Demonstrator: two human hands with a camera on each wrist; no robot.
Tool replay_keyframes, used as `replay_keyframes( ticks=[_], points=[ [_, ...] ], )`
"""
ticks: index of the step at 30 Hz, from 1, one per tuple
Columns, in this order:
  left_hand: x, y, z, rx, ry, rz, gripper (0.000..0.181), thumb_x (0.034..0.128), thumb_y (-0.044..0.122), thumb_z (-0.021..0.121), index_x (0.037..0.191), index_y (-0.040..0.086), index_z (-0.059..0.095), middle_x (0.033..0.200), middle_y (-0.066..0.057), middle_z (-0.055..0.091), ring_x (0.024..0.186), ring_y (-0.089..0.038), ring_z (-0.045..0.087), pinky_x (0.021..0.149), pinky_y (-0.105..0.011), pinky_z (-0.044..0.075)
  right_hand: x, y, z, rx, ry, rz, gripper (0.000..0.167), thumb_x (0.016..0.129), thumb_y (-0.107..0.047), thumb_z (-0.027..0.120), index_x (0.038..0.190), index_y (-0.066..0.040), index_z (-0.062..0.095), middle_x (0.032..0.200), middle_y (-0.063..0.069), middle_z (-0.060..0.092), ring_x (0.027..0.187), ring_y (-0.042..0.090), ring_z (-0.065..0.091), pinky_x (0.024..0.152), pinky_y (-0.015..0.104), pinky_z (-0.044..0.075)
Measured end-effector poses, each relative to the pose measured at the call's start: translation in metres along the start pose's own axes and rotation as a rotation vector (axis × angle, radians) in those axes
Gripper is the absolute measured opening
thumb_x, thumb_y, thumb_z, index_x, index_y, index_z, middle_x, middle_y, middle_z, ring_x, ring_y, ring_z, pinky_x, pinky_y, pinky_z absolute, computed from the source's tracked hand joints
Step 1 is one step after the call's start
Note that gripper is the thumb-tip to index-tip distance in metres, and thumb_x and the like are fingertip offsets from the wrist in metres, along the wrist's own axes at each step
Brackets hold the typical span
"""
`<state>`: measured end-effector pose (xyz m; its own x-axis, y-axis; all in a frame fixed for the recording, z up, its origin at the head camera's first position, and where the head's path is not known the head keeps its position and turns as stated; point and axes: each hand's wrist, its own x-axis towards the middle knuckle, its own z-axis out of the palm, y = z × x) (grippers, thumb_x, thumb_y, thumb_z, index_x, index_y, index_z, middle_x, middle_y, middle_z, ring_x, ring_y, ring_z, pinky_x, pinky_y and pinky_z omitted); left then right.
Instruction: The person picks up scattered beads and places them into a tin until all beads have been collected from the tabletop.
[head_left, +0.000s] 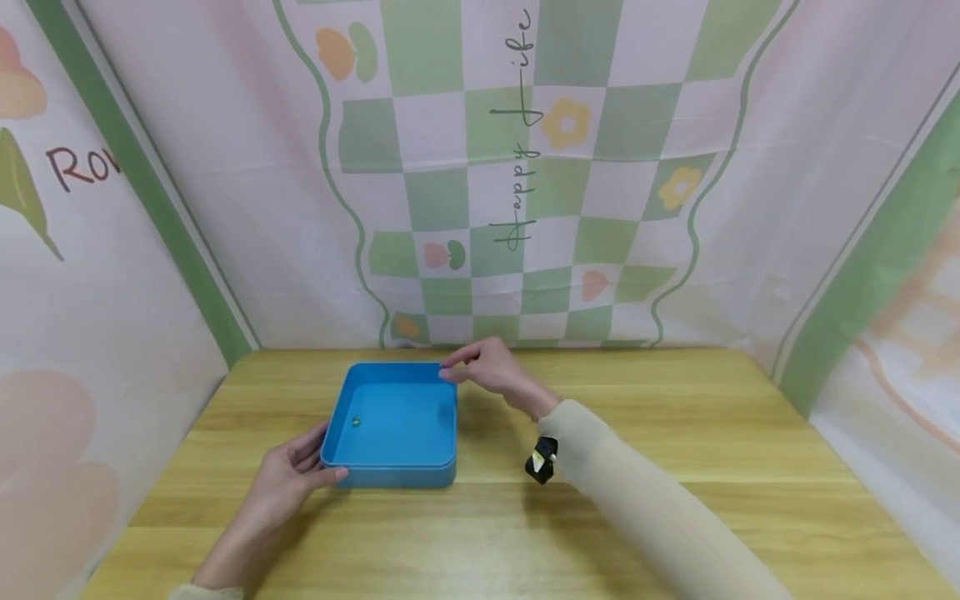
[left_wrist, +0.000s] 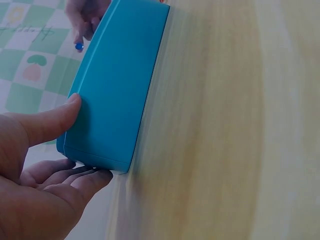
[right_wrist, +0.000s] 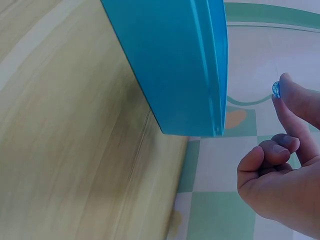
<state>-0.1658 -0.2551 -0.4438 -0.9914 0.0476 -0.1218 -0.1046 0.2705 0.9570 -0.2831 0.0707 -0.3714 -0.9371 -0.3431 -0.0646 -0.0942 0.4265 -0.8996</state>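
A shallow, open-topped blue box (head_left: 397, 477) rests on the wooden table. My left hand (head_left: 288, 475) grips its near left corner, thumb on the front wall and fingers along the left side; the left wrist view shows this thumb (left_wrist: 70, 112) pressed to the box. Over the far right corner, my right hand (head_left: 491, 367) pinches a small clear-blue faceted gem (right_wrist: 276, 89) between thumb and index finger, while the other fingers curl into the palm. A tiny yellow-green piece (head_left: 356, 422) lies on the box floor near its left wall.
The wooden table (head_left: 637, 517) extends to both sides of the box. Behind it hangs a checkered, flowered cloth (head_left: 498, 192), with more printed cloth at left and right. A small black device (head_left: 542, 461) sits at my right wrist.
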Motion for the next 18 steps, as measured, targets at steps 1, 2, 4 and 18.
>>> replay_keyframes(
  ticks=[1, 2, 4, 18],
  points=[
    [0.000, 0.000, 0.000, -0.003, 0.000, -0.001, 0.088, 0.0898, 0.007, 0.085, 0.161, -0.004, 0.034, 0.163, -0.027, 0.034, 0.145, -0.042, 0.042, 0.110, -0.040, 0.046, 0.001, -0.001, 0.001, -0.002, -0.001, 0.000, 0.022, 0.094, -0.025, 0.083, 0.110, -0.010, 0.083, 0.101, 0.003, 0.067, 0.085, 0.021, 0.048, 0.082, 0.038, 0.041],
    [0.000, 0.000, 0.000, -0.005, -0.001, -0.002, 0.088, 0.0898, 0.007, 0.085, 0.161, -0.004, 0.034, 0.163, -0.027, 0.034, 0.145, -0.042, 0.042, 0.110, -0.041, 0.046, 0.002, -0.001, 0.002, 0.000, -0.003, 0.002, 0.021, 0.094, -0.025, 0.083, 0.110, -0.011, 0.083, 0.099, 0.003, 0.066, 0.083, 0.021, 0.048, 0.081, 0.037, 0.041],
    [0.000, 0.000, 0.000, -0.006, -0.002, -0.002, 0.088, 0.0899, 0.007, 0.085, 0.161, -0.004, 0.033, 0.163, -0.027, 0.034, 0.145, -0.043, 0.042, 0.109, -0.041, 0.046, 0.005, -0.004, 0.005, 0.002, -0.007, 0.000, 0.022, 0.094, -0.025, 0.083, 0.110, -0.011, 0.083, 0.098, 0.003, 0.066, 0.081, 0.020, 0.045, 0.080, 0.037, 0.040],
    [-0.001, 0.002, 0.000, -0.004, -0.002, 0.002, 0.087, 0.0902, 0.007, 0.084, 0.161, -0.004, 0.034, 0.163, -0.027, 0.034, 0.145, -0.042, 0.043, 0.110, -0.040, 0.046, 0.021, -0.017, 0.025, -0.055, -0.009, 0.005, 0.019, 0.092, -0.024, 0.085, 0.107, -0.013, 0.085, 0.117, 0.002, 0.071, 0.104, 0.022, 0.058, 0.091, 0.037, 0.049]
  ],
)
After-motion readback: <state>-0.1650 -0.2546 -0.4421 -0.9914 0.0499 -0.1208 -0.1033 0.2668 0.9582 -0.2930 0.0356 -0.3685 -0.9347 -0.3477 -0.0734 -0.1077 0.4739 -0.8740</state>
